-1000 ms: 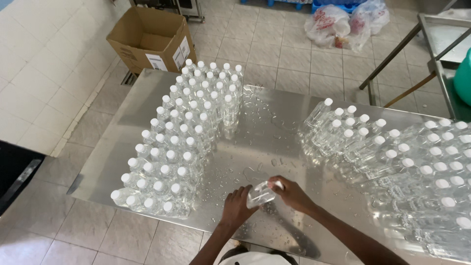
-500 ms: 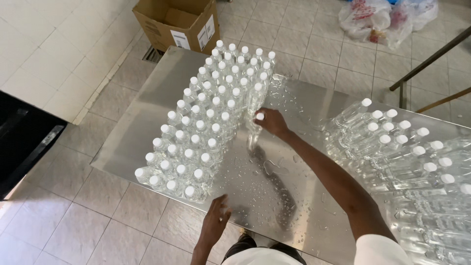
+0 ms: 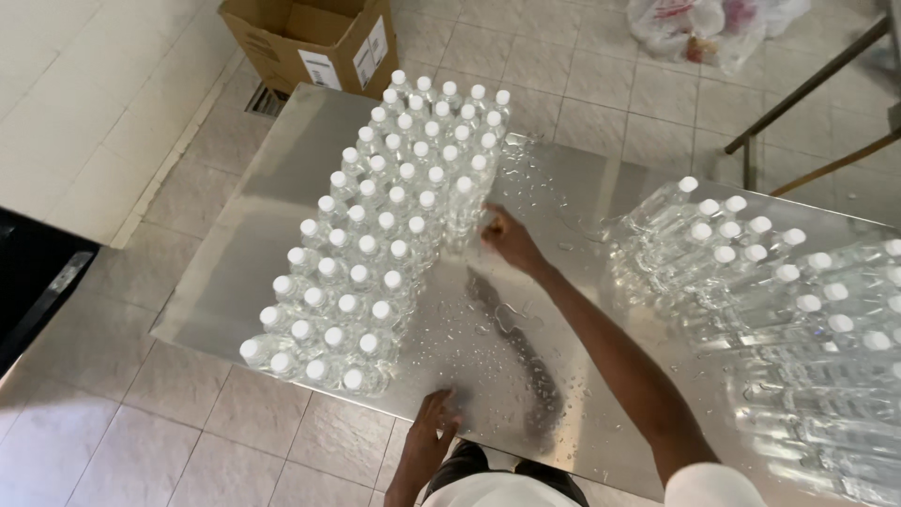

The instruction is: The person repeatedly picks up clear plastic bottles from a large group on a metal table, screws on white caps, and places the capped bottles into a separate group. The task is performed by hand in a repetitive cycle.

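Observation:
A block of many upright clear plastic bottles with white caps point(image 3: 375, 225) fills the left part of a wet steel table point(image 3: 572, 192). My right hand point(image 3: 505, 237) reaches across the table and hangs just beside the block's right edge, next to the nearest upright bottle point(image 3: 463, 207), with loosely curled fingers holding nothing. My left hand point(image 3: 434, 421) lies flat on the table's near edge, fingers apart. On the right side of the table, a pile of similar bottles point(image 3: 751, 282) lies on its side.
An open cardboard box point(image 3: 319, 38) stands on the tiled floor beyond the table's far left corner. Plastic bags point(image 3: 694, 23) lie on the floor at the back. Metal frame legs point(image 3: 807, 84) slant at the upper right. A dark object point(image 3: 28, 282) sits at the left edge.
My right hand carried a bottle from the near edge to the right side of the upright block, let it go and drew back. My left hand moved to rest on the table's edge.

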